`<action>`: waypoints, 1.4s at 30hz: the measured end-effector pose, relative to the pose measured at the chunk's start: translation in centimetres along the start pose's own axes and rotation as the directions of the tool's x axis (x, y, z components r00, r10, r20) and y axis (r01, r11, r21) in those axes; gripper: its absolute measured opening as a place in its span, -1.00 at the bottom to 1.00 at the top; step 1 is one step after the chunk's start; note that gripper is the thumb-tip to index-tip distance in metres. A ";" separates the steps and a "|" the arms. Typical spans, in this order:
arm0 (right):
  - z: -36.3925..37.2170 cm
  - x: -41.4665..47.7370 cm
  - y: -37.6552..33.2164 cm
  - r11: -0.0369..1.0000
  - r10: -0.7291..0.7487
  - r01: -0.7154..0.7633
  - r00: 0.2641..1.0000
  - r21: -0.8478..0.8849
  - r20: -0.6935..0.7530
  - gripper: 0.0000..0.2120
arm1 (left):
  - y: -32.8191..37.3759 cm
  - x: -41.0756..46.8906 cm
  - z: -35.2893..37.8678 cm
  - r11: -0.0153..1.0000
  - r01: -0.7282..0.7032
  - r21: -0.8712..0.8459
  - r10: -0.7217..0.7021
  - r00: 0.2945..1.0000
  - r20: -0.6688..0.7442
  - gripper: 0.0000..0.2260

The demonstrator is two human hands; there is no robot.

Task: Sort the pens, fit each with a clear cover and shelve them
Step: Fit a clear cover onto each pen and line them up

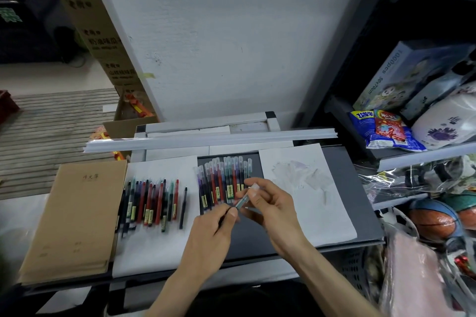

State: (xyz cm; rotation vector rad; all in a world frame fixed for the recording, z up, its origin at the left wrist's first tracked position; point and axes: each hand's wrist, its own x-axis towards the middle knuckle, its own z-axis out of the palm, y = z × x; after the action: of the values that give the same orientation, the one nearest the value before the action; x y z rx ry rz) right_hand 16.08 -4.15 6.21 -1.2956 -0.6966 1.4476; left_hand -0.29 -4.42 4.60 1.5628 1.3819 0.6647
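Dark grey tabletop [360, 188] fills the middle of our view, backed by a scuffed white wall [206, 46]. Our left hand [213, 229] pinches the lower end of a greenish pen [240, 203] between thumb and fingers, which hide that end. Our right hand [270, 203] pinches the clear cover [253, 187] at the upper end, though blur keeps us from telling how far the cover is seated. We hold the pen over the tabletop's middle, its long axis running from seven o'clock to one o'clock, cover end toward one. At twelve o'clock from the hands lies a row of covered pens [221, 180], covers pointing to twelve, some lower ends hidden behind our fingers. At nine o'clock, bare pens [152, 201] lie side by side on a white sheet [154, 247], the leftmost ones smeared by blur. A brown notebook [74, 219] sits farther toward nine. At three o'clock lies a second white sheet [322, 208], with cluttered shelves [412, 157] beyond, cut off by the frame.
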 end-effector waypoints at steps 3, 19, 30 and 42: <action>0.1 0.2 0.8 0.999 0.018 -0.017 0.999 0.029 -0.042 -0.78 | -0.1 0.2 0.4 0.999 0.022 0.023 -0.022 1.000 0.018 -0.70; -0.7 2.8 7.1 0.672 0.134 -0.089 0.991 -0.735 0.003 -0.72 | -5.2 -1.3 2.1 0.930 0.333 0.154 -0.334 0.942 -0.020 -0.83; -9.7 4.5 4.6 0.126 -0.145 -0.116 0.980 -0.985 -0.134 -0.67 | -8.4 1.2 1.9 0.790 0.432 0.436 -0.445 0.892 -0.078 -0.75; -11.2 8.2 4.7 0.007 -0.109 0.018 0.994 -1.000 0.017 -0.65 | -6.9 2.4 2.6 0.795 0.517 0.317 -0.479 0.856 -0.197 -0.78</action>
State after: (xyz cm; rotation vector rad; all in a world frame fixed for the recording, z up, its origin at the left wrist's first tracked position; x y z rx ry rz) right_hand 26.11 -0.21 -3.76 -2.3219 -1.9721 0.5663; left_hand -0.75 -3.21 -3.08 1.3450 1.9889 0.1706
